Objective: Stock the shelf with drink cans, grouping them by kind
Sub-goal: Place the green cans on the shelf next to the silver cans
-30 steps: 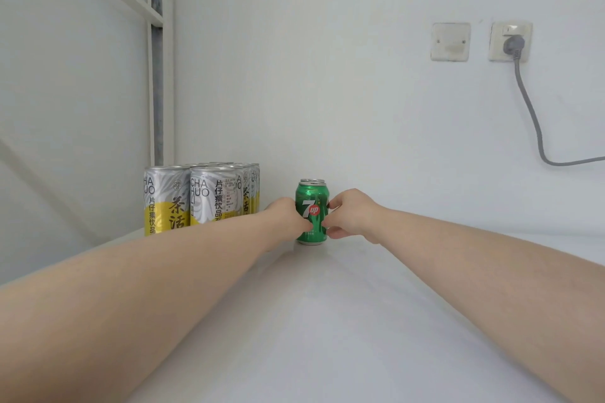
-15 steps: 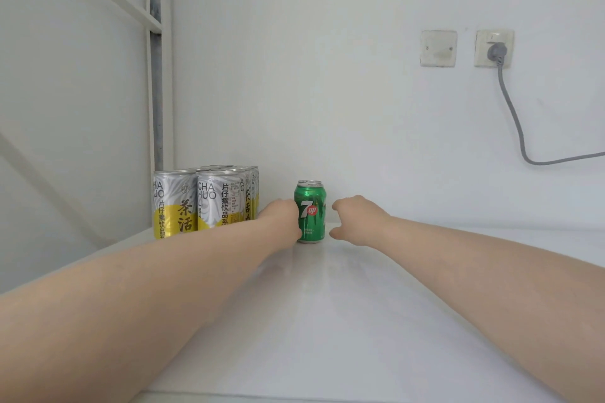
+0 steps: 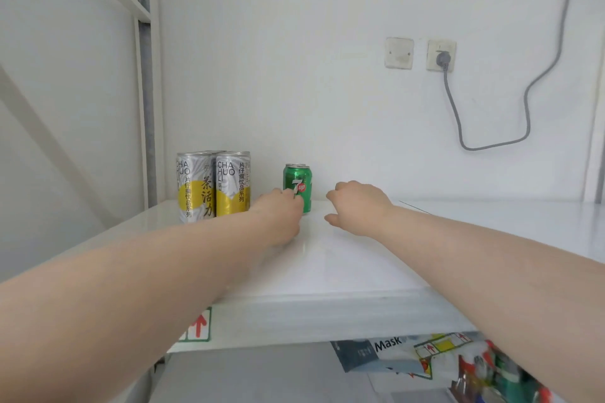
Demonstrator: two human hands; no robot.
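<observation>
Tall silver-and-yellow cylindrical cans (image 3: pixel 212 186) stand rear left on the glossy white shelf (image 3: pixel 327 265), with a shorter green metal can (image 3: pixel 297 185) upright beside them. The left hand (image 3: pixel 278 211) lies against its base (grip indiscernible). The right hand (image 3: pixel 357 206), loosely curled and holding nothing, has left the can it clasped a second earlier.

Only one view: worn on the head, wide-angle. Facing straight toward the back wall (image 3: pixel 294 75) and tilted a little downward, with the top of the shelf (image 3: pixel 343 265) filling the middle and its front edge crossing the lower part.

Placed very near to the shelf, just before its front edge. Both forearms (image 3: pixel 163 271) entering from the bottom corners, with left grip (image 3: pixel 278 216) and right grip (image 3: pixel 357 209) stretched out to near the centre. Green can (image 3: pixel 297 185) and silver-yellow cans (image 3: pixel 212 186) farther in, close to the wall.

Under the front edge, a narrow strip of the lower level (image 3: pixel 262 376) — partly blurred. At the left side, the post (image 3: pixel 145 91) seen slightly slanted.
</observation>
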